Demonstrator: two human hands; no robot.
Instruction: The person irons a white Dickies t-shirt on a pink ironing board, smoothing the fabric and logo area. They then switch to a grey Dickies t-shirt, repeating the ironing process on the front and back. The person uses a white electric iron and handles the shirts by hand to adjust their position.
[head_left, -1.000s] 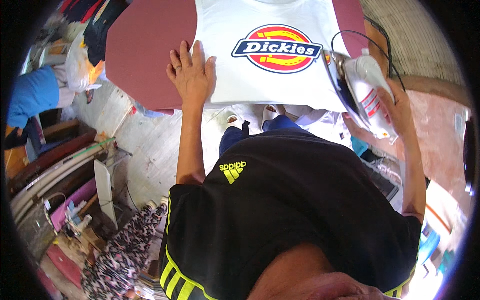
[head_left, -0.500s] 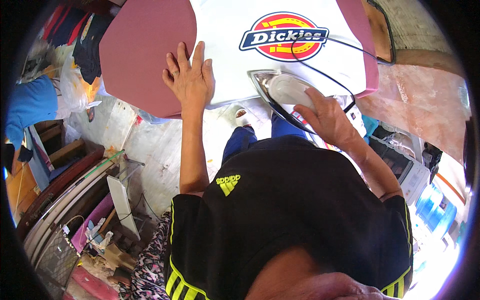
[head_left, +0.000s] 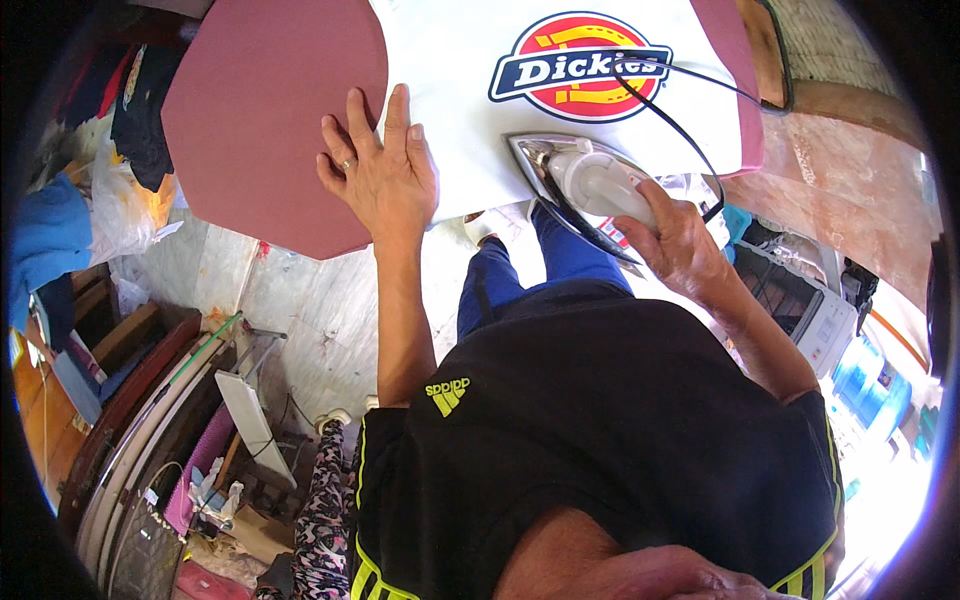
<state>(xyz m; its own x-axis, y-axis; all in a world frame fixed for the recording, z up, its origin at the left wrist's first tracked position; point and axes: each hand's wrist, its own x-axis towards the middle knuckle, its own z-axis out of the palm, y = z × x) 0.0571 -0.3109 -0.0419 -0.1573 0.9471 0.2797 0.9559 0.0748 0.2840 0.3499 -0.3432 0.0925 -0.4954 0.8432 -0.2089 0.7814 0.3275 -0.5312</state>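
Iron [head_left: 590, 190] drawn nearer, shirt [head_left: 470, 110] pinned flat

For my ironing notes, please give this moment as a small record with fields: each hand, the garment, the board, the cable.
left hand: left hand lies flat, fingers spread, on the edge of the shirt and the board
right hand: right hand grips the iron by its handle
iron: soleplate down on the shirt's near edge, tip pointing to the person's left
shirt: white, with a red, blue and yellow oval print, spread flat
board: board has a dark pink cover
cable: black cable loops across the print
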